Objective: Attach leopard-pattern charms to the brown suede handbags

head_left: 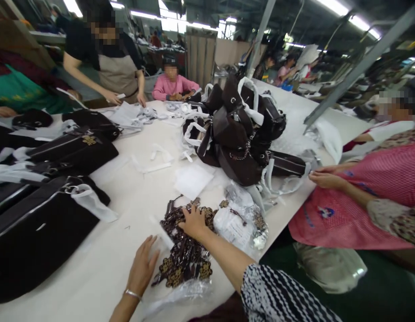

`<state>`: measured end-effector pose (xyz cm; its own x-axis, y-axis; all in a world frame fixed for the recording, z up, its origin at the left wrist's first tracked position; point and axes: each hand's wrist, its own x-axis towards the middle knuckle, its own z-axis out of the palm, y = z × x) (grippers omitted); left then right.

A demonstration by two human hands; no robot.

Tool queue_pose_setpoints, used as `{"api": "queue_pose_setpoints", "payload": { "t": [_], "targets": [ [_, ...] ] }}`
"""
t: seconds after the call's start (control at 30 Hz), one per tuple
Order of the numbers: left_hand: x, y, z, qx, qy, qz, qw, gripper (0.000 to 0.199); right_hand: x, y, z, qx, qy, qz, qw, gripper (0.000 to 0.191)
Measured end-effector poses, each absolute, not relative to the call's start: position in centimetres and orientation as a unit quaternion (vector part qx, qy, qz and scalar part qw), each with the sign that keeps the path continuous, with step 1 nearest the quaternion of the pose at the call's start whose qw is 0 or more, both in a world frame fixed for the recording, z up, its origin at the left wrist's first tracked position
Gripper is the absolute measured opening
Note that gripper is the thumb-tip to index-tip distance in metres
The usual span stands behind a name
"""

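Observation:
A heap of dark brown bag charms (185,250) with patterned flower pieces lies on the white table (137,201). On the upper part of this heap rests my right hand (195,222), its fingers spread over the charms. Left of the heap, my left hand (143,261) hovers at or just above the tabletop with fingers stretched out and nothing in them; a bracelet circles its wrist. A clear plastic bag (239,223) with some charms in it touches the heap on the right. More clear plastic (190,290) lies along the heap's near side.
Dark handbags with white-wrapped handles (239,143) are piled at the back right. Larger dark bags (49,223) cover the left side. White sheets (194,181) lie mid-table. A co-worker in a pink apron (355,205) is close on the right; several others stand or sit across the table.

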<state>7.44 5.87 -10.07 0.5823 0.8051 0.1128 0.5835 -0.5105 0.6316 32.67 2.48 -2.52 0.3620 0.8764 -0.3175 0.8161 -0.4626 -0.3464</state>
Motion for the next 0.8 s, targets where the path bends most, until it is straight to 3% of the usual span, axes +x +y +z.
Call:
{"api": "queue_pose_setpoints", "payload": {
  "t": [0.17, 0.3, 0.47, 0.63, 0.8],
  "targets": [
    [11.8, 8.2, -9.5, 0.831, 0.468, 0.167, 0.25, 0.061, 31.7, -2.9, -0.4, -0.701, -0.635, 0.307, 0.107, 0.06],
    [14.5, 8.5, -9.2, 0.839, 0.505, 0.079, 0.186, 0.062, 37.6, -7.1, 2.0, -0.699, -0.648, 0.231, 0.196, 0.033],
    [15.6, 5.6, -8.0, 0.863, 0.478, -0.006, 0.167, 0.048, 47.7, -8.8, 2.7, -0.834, -0.529, 0.149, 0.048, 0.025],
    [13.9, 2.1, -6.2, 0.858, 0.483, -0.032, 0.174, 0.038, 50.5, -8.4, 2.5, -0.836, -0.526, 0.157, -0.004, 0.024],
    [9.9, 0.1, -4.7, 0.842, 0.505, 0.02, 0.19, 0.025, 48.7, -7.7, 4.9, -0.828, -0.543, 0.139, 0.009, 0.029]
  ]
}}
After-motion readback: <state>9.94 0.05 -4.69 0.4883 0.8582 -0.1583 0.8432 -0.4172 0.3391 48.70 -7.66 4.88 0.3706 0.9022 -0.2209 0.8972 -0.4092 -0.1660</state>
